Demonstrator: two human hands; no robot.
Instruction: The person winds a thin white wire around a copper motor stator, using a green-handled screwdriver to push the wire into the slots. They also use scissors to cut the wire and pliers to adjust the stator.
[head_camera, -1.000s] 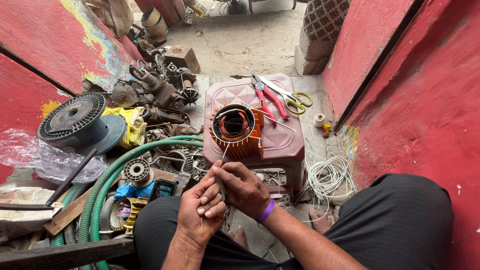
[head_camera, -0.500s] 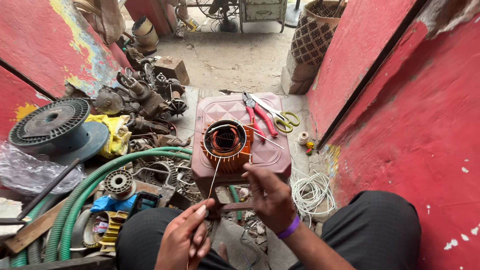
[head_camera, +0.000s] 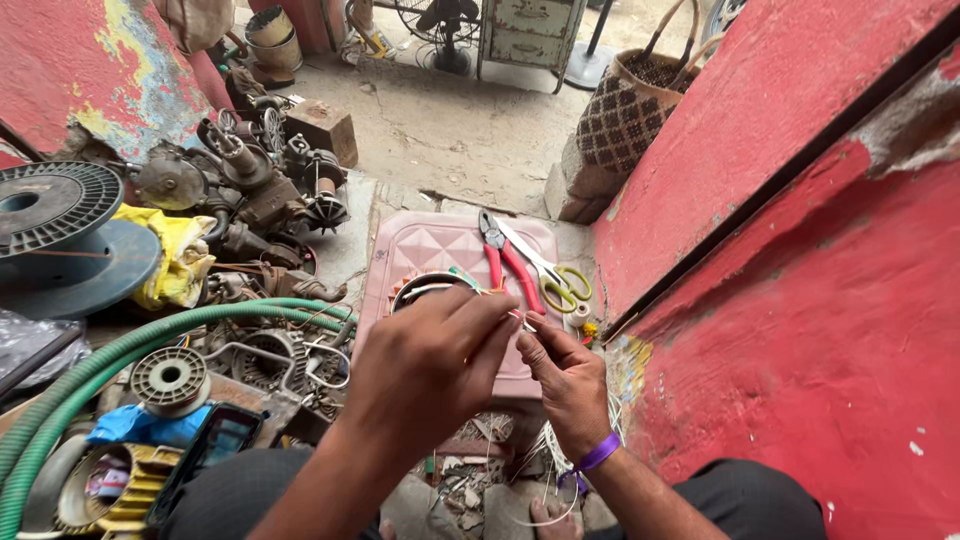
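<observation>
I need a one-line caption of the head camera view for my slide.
Left hand and right hand pinch a thin wire above a round motor stator on a pink plastic stool, beside red-handled pliers.

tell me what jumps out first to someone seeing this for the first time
Two bare hands meet at centre: the left hand and right hand pinch a thin wire over a pink plastic stool. Red-handled pliers and yellow-handled scissors lie on it, and a green hose curves through motor scrap at left.
</observation>
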